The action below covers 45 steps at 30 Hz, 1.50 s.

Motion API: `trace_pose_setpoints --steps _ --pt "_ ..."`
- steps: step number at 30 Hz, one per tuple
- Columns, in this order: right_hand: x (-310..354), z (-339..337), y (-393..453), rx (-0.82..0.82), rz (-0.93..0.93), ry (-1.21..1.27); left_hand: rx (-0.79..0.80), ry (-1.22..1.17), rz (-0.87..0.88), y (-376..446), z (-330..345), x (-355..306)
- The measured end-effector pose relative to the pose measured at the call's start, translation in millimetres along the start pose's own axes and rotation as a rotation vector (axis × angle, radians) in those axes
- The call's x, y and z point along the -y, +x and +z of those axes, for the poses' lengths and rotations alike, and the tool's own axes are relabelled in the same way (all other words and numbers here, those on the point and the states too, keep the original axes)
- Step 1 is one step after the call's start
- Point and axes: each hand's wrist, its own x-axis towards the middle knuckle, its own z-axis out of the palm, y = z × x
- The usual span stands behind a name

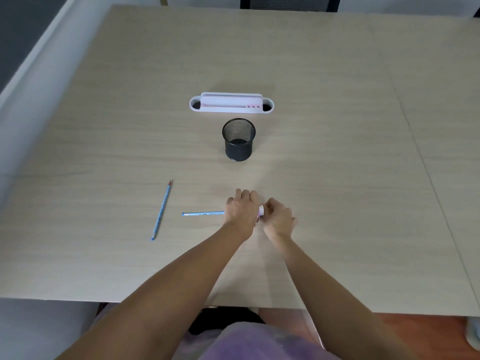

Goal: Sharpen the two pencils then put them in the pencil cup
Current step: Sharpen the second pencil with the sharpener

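Left hand (240, 210) is curled over the tip end of a light blue pencil (203, 213), gripping it, with the rest of the shaft sticking out level toward the table's left edge. Right hand (276, 216) sits right against it, fingers pinched round a small pink-and-white sharpener (261, 210) that peeks out between the two hands. Both are above the near middle of the pale wood-grain table (337, 152).

Second light blue pencil (161, 210) lies flat on the table well to the left of the hands, red-brown tip pointing at the far edge, slightly angled. Black wire-mesh pencil cup (238, 139) stands upright straight beyond the hands, mid-table. Just behind it is a white oblong desk organiser (231, 105) with pink trim.

Loads of bare tabletop to the right and far side. A grey wall (31, 81) runs along the left edge, and there's a dark chair (289, 2) past the far edge.
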Motion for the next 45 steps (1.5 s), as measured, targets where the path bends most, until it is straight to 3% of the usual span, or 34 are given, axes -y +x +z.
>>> trace_pose_setpoints --steps 4,8,12,14,16,19,23,29,31,34,38,42,45 --pt "-18.5 -7.7 -32.9 0.065 -0.078 0.082 0.017 0.044 0.008 0.4 -0.8 0.5" --pt "-7.9 -40.4 -65.4 0.191 -0.104 0.393 0.036 0.047 0.009 2.4 0.9 -1.7" --pt "52.7 -65.0 -28.7 0.034 -0.238 0.464 0.063 0.043 0.036 1.1 -4.5 -3.0" --pt "51.2 -62.1 -1.1 0.01 -0.227 0.408 0.028 0.048 0.025 3.0 -3.6 -1.5" --pt "20.6 -55.0 5.6 0.096 -0.149 0.197 0.007 0.002 -0.003 3.5 -1.1 -2.0" --pt "-18.2 -38.7 -12.3 0.262 -0.221 0.029 0.001 0.011 -0.016 5.2 0.9 -1.8" --pt "-25.8 -27.9 -34.5 0.247 -0.342 0.005 0.027 0.032 -0.024 4.9 0.4 -2.1" --pt "-1.5 -60.7 -31.7 0.387 -0.379 0.041 0.01 0.034 -0.002 4.3 -0.5 0.8" --pt "7.5 -63.1 -20.5 0.369 -0.35 0.142 0.022 0.028 0.009 2.6 0.7 0.5" --pt "17.4 -47.7 2.8 0.211 -0.199 0.304 0.023 0.001 0.026 0.9 1.2 0.0" --pt "14.7 -19.9 20.8 0.066 -0.045 0.212 0.0 -0.011 0.033 2.4 -0.7 1.2" --pt "-13.7 1.8 -18.6 0.007 -0.094 0.032 0.019 0.012 0.021 3.1 0.1 -1.1" --pt "-13.7 -7.9 -53.0 0.0 -0.112 0.187 0.017 0.023 0.029 4.7 -0.5 -0.6"
